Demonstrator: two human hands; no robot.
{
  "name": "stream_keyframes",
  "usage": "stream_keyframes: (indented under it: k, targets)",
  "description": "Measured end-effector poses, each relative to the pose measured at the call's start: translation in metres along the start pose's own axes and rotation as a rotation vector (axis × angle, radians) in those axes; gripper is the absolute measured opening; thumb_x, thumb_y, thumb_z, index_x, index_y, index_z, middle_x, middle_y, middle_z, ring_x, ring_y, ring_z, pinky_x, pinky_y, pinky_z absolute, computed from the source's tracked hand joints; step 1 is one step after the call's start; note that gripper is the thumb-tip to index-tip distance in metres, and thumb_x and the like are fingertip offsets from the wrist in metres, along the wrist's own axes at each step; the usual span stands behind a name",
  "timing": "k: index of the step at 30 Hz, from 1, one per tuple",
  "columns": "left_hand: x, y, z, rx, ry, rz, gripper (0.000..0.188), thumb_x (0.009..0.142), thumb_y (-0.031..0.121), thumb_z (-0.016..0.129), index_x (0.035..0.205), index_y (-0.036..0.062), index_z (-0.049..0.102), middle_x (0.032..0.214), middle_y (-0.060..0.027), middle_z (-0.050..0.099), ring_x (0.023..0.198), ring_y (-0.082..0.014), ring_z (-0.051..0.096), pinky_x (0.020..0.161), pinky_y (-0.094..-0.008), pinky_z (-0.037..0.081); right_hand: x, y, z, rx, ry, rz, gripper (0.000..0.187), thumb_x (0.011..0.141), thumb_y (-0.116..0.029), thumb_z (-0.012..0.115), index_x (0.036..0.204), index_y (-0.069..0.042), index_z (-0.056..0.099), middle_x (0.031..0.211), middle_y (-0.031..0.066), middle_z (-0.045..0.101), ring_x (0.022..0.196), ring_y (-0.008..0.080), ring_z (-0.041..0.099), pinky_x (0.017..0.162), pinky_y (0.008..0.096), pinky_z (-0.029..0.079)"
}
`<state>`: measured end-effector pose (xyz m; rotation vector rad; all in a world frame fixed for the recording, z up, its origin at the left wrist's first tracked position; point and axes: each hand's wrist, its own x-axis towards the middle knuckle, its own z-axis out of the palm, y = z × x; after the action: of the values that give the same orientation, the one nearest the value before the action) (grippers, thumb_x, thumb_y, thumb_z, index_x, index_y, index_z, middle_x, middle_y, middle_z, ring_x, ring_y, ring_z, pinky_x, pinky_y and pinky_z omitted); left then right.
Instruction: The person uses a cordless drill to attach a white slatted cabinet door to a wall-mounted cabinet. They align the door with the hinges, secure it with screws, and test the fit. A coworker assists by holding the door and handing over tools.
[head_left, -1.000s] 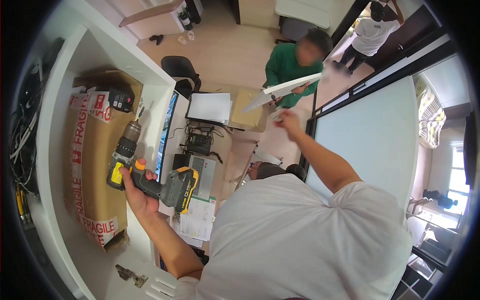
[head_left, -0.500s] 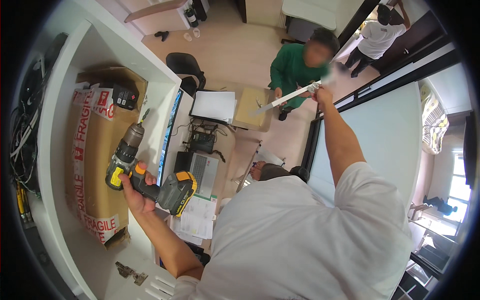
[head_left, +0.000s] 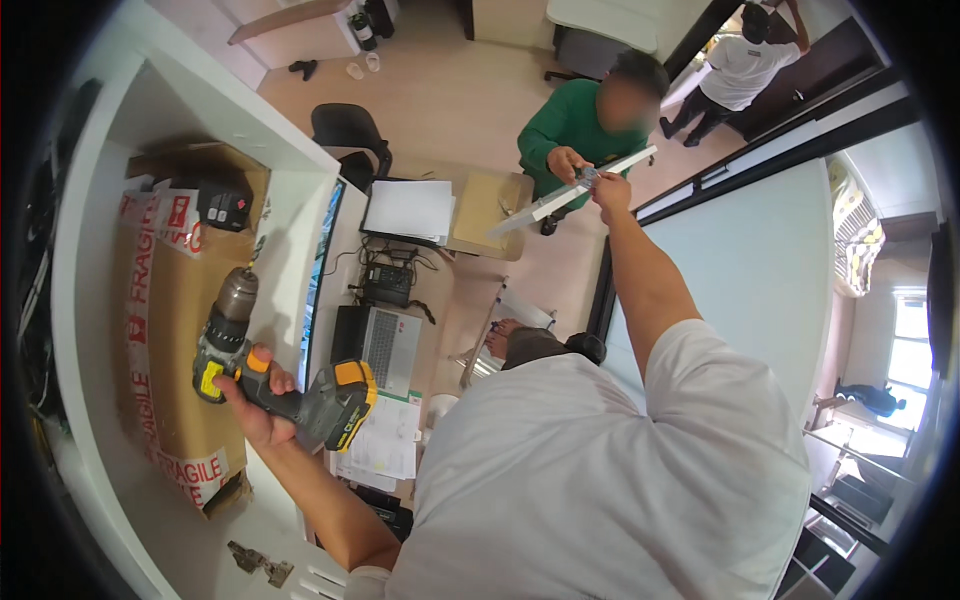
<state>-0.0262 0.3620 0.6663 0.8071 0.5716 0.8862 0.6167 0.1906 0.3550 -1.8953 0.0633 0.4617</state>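
My left hand [head_left: 262, 405] grips a cordless drill [head_left: 250, 385] by its handle, inside the white cabinet's opening. The drill's bit points up and away from me, and its yellow-and-black battery faces right. My right arm stretches forward, and my right hand [head_left: 610, 192] is closed at a small metal hinge [head_left: 588, 176] on a white panel [head_left: 560, 200] seen nearly edge-on. Across from me, a person in a green top [head_left: 570, 120] has a hand [head_left: 566, 163] at the same hinge. My fingers partly hide the hinge.
The white cabinet [head_left: 85, 240] at left holds a cardboard box [head_left: 190, 330] with a black battery or case [head_left: 224, 205] on it. Below are a laptop [head_left: 392, 350], papers [head_left: 408, 208] and a black chair [head_left: 348, 128]. A white partition [head_left: 730, 280] stands at right; another person [head_left: 745, 75] is farther back.
The other person's hand has come up to the hinge beside my right hand. The panel has tilted and shifted slightly left in view. The drill stays in my left hand.
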Motion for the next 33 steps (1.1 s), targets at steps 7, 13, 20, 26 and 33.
stream_keyframes:
  k: [7,13,20,26,33]
  targets:
    - [0.0,0.001,-0.003,0.011,-0.029,0.014,0.073,0.099,0.063,0.055,0.132,-0.0015,0.047,0.116,-0.0105,0.06,0.07,-0.0135,0.052,0.067,-0.0302,0.049,0.004,0.011,0.029,-0.033,0.023,-0.11,0.024,0.078,-0.013,0.077,0.099,-0.001,0.078,0.081,0.0075,0.073,0.07,0.0182,0.068,0.066,0.0321,0.054]
    - [0.004,0.004,-0.002,-0.018,-0.077,-0.005,0.071,0.1,0.061,0.054,0.135,-0.001,0.046,0.118,-0.0121,0.059,0.072,-0.0154,0.052,0.069,-0.0318,0.049,0.015,0.012,0.049,-0.059,-0.086,-0.174,0.029,0.077,-0.015,0.079,0.103,-0.002,0.077,0.085,0.0087,0.073,0.074,0.021,0.068,0.07,0.0337,0.054]
    - [-0.006,-0.003,-0.001,-0.003,0.003,0.014,0.074,0.098,0.062,0.057,0.139,0.0006,0.045,0.116,-0.0127,0.061,0.072,-0.0172,0.057,0.07,-0.0324,0.051,-0.026,-0.011,0.028,-0.265,-0.113,-0.502,0.034,0.083,-0.02,0.077,0.112,-0.002,0.072,0.101,0.0144,0.074,0.091,0.0281,0.071,0.083,0.0385,0.054]
    - [-0.005,-0.011,0.005,-0.015,0.203,-0.067,0.078,0.091,0.068,0.062,0.124,-0.0024,0.06,0.079,-0.0091,0.066,0.068,-0.0186,0.062,0.068,-0.0334,0.053,-0.178,-0.009,0.002,-0.597,-0.466,-0.844,0.016,0.093,-0.018,0.067,0.104,-0.007,0.07,0.086,0.0148,0.067,0.069,0.0306,0.066,0.063,0.0437,0.052]
    - [-0.01,-0.006,0.043,0.083,0.082,0.138,0.065,0.092,0.051,0.072,0.132,0.0033,0.056,0.106,-0.0161,0.071,0.072,-0.0238,0.069,0.065,-0.0393,0.058,-0.29,-0.226,0.056,-0.049,-0.717,-1.222,0.016,0.088,-0.003,0.071,0.104,-0.003,0.071,0.085,0.0089,0.065,0.068,0.021,0.06,0.064,0.032,0.05]
